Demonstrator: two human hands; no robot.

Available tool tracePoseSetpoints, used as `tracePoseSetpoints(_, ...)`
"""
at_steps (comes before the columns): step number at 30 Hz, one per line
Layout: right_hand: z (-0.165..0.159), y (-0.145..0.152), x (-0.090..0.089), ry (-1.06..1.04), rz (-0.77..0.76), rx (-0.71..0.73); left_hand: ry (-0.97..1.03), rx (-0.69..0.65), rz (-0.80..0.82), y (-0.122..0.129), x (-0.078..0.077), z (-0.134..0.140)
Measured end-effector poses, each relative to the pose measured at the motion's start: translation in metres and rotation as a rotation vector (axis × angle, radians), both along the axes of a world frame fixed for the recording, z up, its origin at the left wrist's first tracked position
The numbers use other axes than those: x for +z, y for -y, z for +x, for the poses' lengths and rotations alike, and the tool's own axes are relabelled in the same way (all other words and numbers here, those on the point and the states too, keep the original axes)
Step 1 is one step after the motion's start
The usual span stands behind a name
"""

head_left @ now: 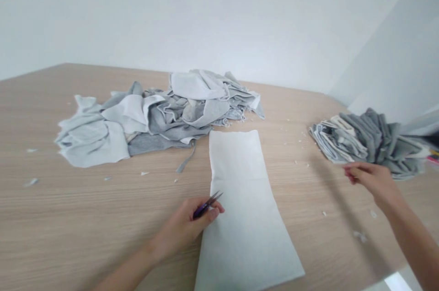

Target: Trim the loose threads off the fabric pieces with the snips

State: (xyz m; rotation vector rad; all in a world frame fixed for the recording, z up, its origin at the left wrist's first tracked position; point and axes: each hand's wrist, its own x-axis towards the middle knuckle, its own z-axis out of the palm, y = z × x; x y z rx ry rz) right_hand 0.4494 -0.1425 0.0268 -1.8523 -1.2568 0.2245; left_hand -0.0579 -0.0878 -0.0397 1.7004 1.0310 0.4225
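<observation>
My left hand (202,213) is closed around small thread snips (203,207) with purple handles, their metal points aimed up and to the right. That hand rests at the left edge of a long white fabric piece (243,204) lying flat on the table, with a faint crease across it. My right hand (370,181) is over the table at the right, just in front of a pile of folded grey and cream cloths (366,140). Its thumb and fingers are pinched together; whether anything small is between them I cannot tell.
A loose heap of grey and white cloths (164,117) lies at the back left of the wooden table (103,213). Several small white scraps (360,236) are scattered about. Behind the table stands a white wall (192,16). Something dark and pink shows at the right edge.
</observation>
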Motion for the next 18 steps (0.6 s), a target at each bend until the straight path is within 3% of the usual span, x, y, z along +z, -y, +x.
tracePoseSetpoints(4, 0.023, 0.005, -0.014, -0.138, -0.156, 0.026, -0.014, -0.022, 0.032, -0.001, -0.003, -0.001)
tracePoseSetpoints(10, 0.026, -0.007, -0.034, -0.106, -0.306, 0.114, -0.030, -0.014, 0.051, 0.000, -0.006, -0.001)
tracePoseSetpoints(18, 0.000, -0.036, -0.019, 0.006, -0.448, 0.378, -0.034, -0.017, 0.063, 0.000, -0.006, -0.001)
